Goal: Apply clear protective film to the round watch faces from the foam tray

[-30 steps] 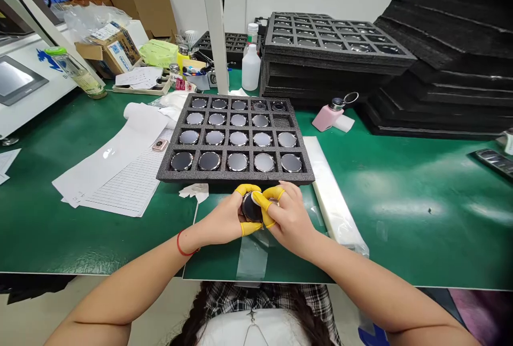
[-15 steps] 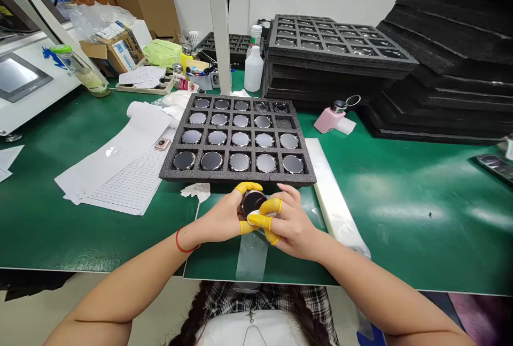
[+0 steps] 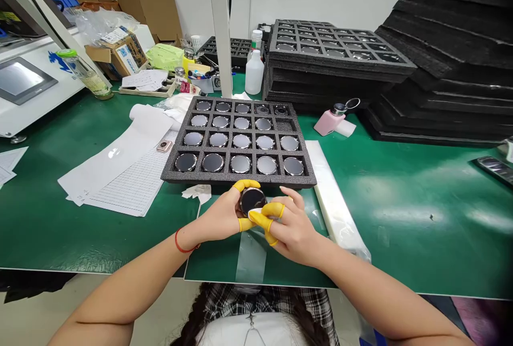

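My left hand (image 3: 225, 213) is closed around the rim of a round, dark watch face (image 3: 250, 198), its thumb and finger in yellow finger cots. From the right, my right hand (image 3: 294, 228), also in yellow finger cots, pinches a small white wipe (image 3: 252, 213) against the lower edge of the glass. Its index and little fingers are partly lifted. Just beyond both hands lies a black foam tray (image 3: 240, 179) with round watch faces in most of its pockets; one pocket at the right of the second row holds none.
Lined papers (image 3: 124, 180) and a rose-coloured smartwatch (image 3: 164, 146) lie to the left. A plastic-wrapped white block (image 3: 340, 212) runs along the right of the tray. Behind stand a pink pump bottle (image 3: 329, 121), a white bottle (image 3: 254, 73) and stacked foam trays (image 3: 340, 60).
My right hand has shifted slightly down and left with the wipe, so more of the dark glass shows. My left hand keeps its hold. The camera view has tilted slightly.
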Available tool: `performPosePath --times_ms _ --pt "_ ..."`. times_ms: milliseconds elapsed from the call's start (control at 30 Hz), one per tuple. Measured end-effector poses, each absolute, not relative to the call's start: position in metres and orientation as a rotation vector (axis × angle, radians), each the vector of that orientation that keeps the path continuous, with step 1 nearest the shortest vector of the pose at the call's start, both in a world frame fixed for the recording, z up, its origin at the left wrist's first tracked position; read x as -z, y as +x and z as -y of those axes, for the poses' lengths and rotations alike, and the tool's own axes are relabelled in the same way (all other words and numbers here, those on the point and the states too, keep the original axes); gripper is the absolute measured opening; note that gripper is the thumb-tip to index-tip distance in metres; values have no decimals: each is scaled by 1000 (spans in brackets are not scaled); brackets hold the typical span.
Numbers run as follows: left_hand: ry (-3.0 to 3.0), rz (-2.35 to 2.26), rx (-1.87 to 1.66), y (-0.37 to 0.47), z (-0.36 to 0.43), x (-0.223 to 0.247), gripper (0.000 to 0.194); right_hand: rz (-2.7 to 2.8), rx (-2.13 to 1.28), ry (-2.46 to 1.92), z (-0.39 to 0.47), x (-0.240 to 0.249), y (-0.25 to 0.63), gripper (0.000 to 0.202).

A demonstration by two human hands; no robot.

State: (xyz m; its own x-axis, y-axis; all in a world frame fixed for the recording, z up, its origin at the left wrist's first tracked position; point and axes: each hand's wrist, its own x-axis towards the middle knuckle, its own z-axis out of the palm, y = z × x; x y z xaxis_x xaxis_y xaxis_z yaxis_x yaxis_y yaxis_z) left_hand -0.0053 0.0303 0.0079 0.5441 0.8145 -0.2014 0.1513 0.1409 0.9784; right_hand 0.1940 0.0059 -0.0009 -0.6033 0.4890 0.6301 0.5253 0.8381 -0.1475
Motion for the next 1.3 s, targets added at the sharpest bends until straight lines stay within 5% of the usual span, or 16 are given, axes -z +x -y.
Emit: performPosePath --times_ms 800,1300 --pt "1466 -970 -618 -1 -26 1 55 2262 338 -1021 -4 6 190 18" --pt "1572 -1152 -753 -3 -32 3 59 2266 46 -921 8 13 181 23"
